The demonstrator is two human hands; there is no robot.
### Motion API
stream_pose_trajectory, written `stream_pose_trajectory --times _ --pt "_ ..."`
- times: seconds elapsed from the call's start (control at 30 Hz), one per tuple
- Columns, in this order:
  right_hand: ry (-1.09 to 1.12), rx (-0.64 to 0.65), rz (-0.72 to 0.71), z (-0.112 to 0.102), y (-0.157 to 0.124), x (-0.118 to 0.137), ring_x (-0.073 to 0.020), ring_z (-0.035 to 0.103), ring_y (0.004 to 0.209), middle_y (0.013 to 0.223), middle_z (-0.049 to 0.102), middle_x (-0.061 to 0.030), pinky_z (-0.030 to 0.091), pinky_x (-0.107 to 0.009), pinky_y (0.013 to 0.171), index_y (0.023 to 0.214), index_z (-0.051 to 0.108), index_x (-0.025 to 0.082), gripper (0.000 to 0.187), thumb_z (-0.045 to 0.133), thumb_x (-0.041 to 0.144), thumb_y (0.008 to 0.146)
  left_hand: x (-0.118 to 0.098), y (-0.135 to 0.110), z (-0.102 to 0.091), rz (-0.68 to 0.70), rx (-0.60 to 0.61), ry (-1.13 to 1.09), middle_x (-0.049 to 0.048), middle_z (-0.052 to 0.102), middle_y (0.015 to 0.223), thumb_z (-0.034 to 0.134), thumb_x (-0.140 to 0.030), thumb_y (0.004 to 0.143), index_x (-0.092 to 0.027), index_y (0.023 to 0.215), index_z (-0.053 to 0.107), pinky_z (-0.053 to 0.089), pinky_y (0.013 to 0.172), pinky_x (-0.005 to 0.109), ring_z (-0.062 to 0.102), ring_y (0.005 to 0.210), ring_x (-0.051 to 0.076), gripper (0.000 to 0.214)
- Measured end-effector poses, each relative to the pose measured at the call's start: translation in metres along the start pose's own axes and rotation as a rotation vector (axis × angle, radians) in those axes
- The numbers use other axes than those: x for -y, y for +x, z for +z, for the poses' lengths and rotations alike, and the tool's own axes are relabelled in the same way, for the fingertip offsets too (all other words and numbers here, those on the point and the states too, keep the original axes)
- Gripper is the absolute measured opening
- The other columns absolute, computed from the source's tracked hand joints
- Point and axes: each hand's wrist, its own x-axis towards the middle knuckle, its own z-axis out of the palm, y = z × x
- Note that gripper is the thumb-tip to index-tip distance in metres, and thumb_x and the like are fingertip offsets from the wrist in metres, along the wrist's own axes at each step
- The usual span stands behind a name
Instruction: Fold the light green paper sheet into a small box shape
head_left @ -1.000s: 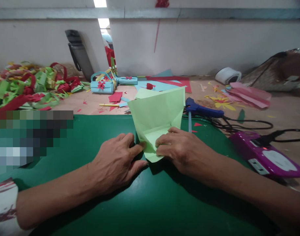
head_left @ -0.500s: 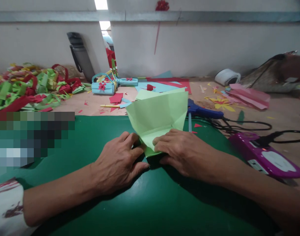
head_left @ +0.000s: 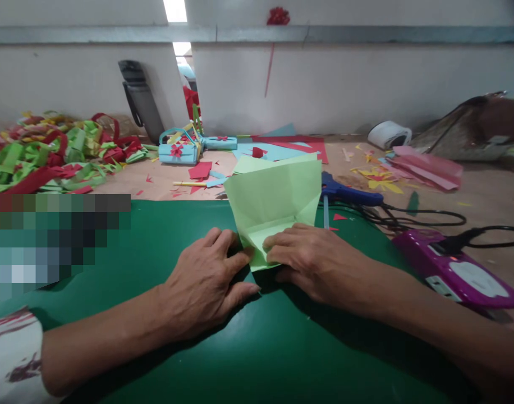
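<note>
A creased sheet of light green paper [head_left: 278, 191] is folded so that its back part stands up and its lower part forms a shallow pocket towards me. My right hand [head_left: 316, 261] grips the near edge, fingers lying inside the fold and the thumb underneath. At the lower left side of the paper, my left hand [head_left: 210, 275] has its curled fingers on the edge, with the index fingertip pressing the corner. Its thumb sticks out lower down, apart from the sheet. Some of the left fingertips are hidden. Both hands are low over a green mat [head_left: 240, 359].
A blue glue gun [head_left: 352, 194] lies right behind the paper, its cable near a purple power strip [head_left: 471, 269]. Light blue paper bags [head_left: 178, 153], a dark bottle [head_left: 141, 104] and a heap of coloured paper pieces [head_left: 50, 151] stand at the back left. A pixelated patch covers the left.
The paper's left side has been drawn inward, its upper left corner shifting right. My left hand has moved slightly right with it. My right hand stays nearly in place.
</note>
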Motion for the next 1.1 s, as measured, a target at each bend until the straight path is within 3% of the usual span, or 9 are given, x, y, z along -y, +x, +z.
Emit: stream_pose_trajectory --times 0.17,0.47,0.63,0.77,0.97,1.1 --pt "0.023 0.024 0.029 -0.002 -0.002 0.000 -0.0180 0.057 0.084 0.082 0.063 -0.0048 0.041 -0.030 0.076 0.086 0.062 0.018 0.008 0.054 0.021 0.083 0.000 0.000 0.000 -0.013 0.014 -0.003 0.0071 0.045 0.094 0.033 -0.055 0.088 -0.023 0.106 0.058 0.039 0.071 0.040 0.041 0.086 0.024 0.044" --pt "0.037 0.080 0.044 -0.007 -0.004 0.003 -0.0188 0.057 0.087 0.084 0.063 -0.0039 0.041 -0.030 0.076 0.082 0.059 0.018 0.004 0.056 0.020 0.081 -0.005 0.000 -0.001 -0.030 0.027 0.008 0.0063 0.044 0.092 0.033 -0.060 0.086 -0.028 0.111 0.056 0.038 0.070 0.039 0.041 0.084 0.023 0.046" --pt "0.060 0.084 0.112 -0.007 -0.006 0.003 -0.0194 0.057 0.086 0.086 0.064 -0.0049 0.041 -0.029 0.075 0.091 0.057 0.018 0.013 0.060 0.021 0.078 -0.007 0.001 -0.001 -0.029 0.025 0.004 0.0054 0.043 0.091 0.034 -0.061 0.085 -0.034 0.116 0.053 0.037 0.069 0.038 0.041 0.082 0.023 0.045" --pt "0.082 0.099 0.144 -0.007 -0.006 0.002 -0.0195 0.057 0.085 0.088 0.063 -0.0044 0.041 -0.028 0.072 0.090 0.055 0.019 0.014 0.061 0.021 0.077 -0.009 0.001 -0.002 -0.012 0.026 0.000 0.0052 0.043 0.090 0.032 -0.063 0.084 -0.032 0.115 0.053 0.036 0.067 0.037 0.041 0.081 0.022 0.049" --pt "0.125 0.047 0.142 -0.005 -0.006 0.001 -0.0198 0.056 0.090 0.094 0.063 -0.0050 0.041 -0.029 0.075 0.105 0.053 0.020 0.031 0.061 0.019 0.075 -0.011 0.002 -0.001 -0.012 0.021 0.000 0.0056 0.044 0.091 0.032 -0.065 0.083 -0.032 0.117 0.052 0.036 0.067 0.037 0.041 0.080 0.022 0.051" --pt "0.086 0.075 0.132 -0.006 -0.002 0.004 -0.0197 0.055 0.087 0.092 0.061 -0.0055 0.041 -0.030 0.075 0.092 0.056 0.019 0.016 0.060 0.021 0.077 -0.011 0.002 0.000 -0.007 0.027 -0.005 0.0059 0.045 0.091 0.032 -0.066 0.083 -0.032 0.116 0.053 0.037 0.067 0.036 0.042 0.080 0.022 0.052"
